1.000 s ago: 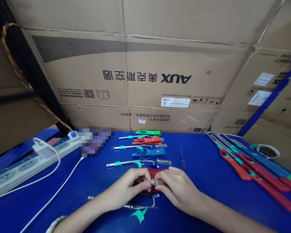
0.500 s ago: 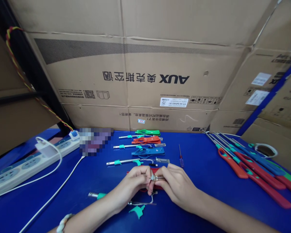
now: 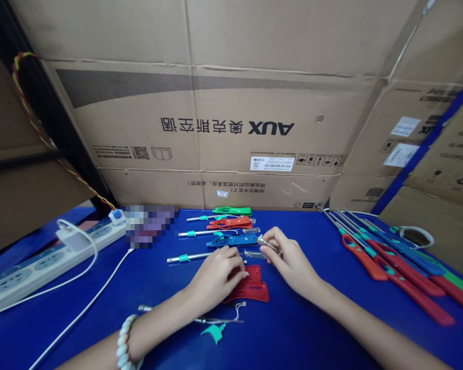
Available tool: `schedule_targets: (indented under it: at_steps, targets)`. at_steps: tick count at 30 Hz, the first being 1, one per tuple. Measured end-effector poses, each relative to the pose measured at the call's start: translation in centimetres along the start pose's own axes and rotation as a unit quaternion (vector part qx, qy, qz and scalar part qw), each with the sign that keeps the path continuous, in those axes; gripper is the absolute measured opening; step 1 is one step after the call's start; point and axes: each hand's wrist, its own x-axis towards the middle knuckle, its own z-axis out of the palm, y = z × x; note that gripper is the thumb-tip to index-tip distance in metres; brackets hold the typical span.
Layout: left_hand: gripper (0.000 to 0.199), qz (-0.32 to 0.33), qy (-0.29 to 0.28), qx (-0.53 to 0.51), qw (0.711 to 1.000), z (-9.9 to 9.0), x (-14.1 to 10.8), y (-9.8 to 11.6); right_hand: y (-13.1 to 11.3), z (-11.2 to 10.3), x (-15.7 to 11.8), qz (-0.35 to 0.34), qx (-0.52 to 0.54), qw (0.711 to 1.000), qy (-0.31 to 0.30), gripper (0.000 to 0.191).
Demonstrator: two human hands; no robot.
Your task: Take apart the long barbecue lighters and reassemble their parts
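Observation:
My right hand (image 3: 293, 259) pinches a small clear lighter fuel tank with a metal valve (image 3: 269, 245) between thumb and fingertips, raised above the table. Two red lighter handle halves (image 3: 258, 292) lie open below and left of it. Over their left end, my left hand (image 3: 218, 275) has loosely bent fingers with the thumb apart; nothing shows in its grasp. Partly beneath the left forearm is a metal lighter tube with white wires (image 3: 237, 311). A loose teal trigger piece (image 3: 215, 333) lies nearer me.
Behind my hands are blue (image 3: 235, 240), orange-red (image 3: 231, 222) and green (image 3: 233, 210) handles beside metal tubes with teal parts. Several assembled lighters (image 3: 401, 262) lie at right, near a tape roll (image 3: 414, 237). A power strip (image 3: 50, 264) with cables occupies the left. Cardboard (image 3: 224, 103) stands behind.
My hands have separated. The right has moved up and away with the fuel tank; the left has let go of it and is over the red handle halves. The view has shifted slightly.

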Motion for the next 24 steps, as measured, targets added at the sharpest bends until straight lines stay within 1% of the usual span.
schedule_targets:
  at_steps: [3, 8, 11, 15, 18, 21, 24]
  targets:
    - [0.007, 0.009, -0.015, 0.051, 0.999, 0.5, 0.8, -0.4, 0.1, 0.2, -0.1, 0.009, -0.017, 1.0, -0.007, 0.008]
    - [0.016, 0.023, -0.022, 0.045, 0.998, 1.1, 0.9, -1.2, 0.2, 0.1, 0.0, 0.013, -0.031, 0.999, -0.013, 0.006]
    - [0.015, 0.039, -0.033, 0.061, 0.997, 0.6, 0.7, -1.4, 0.3, 0.1, 0.1, 0.014, -0.032, 0.999, -0.012, 0.007]
    - [0.01, 0.074, -0.067, 0.101, 0.99, -0.9, 0.3, -1.9, 0.3, 0.1, 0.0, 0.014, -0.035, 0.999, -0.012, 0.007]
    - [0.007, 0.08, -0.085, 0.126, 0.985, -1.9, 0.2, -2.3, 0.4, 0.1, 0.0, 0.019, -0.038, 0.999, -0.015, 0.007]
    - [0.008, 0.085, -0.098, 0.14, 0.982, -2.3, 0.1, -2.7, 0.7, 0.2, 0.0, 0.023, -0.039, 0.999, -0.02, 0.008]
    - [0.013, 0.099, -0.1, 0.149, 0.979, -2.3, 0.1, -3.0, 0.8, 0.2, 0.0, 0.024, -0.04, 0.999, -0.022, 0.008]
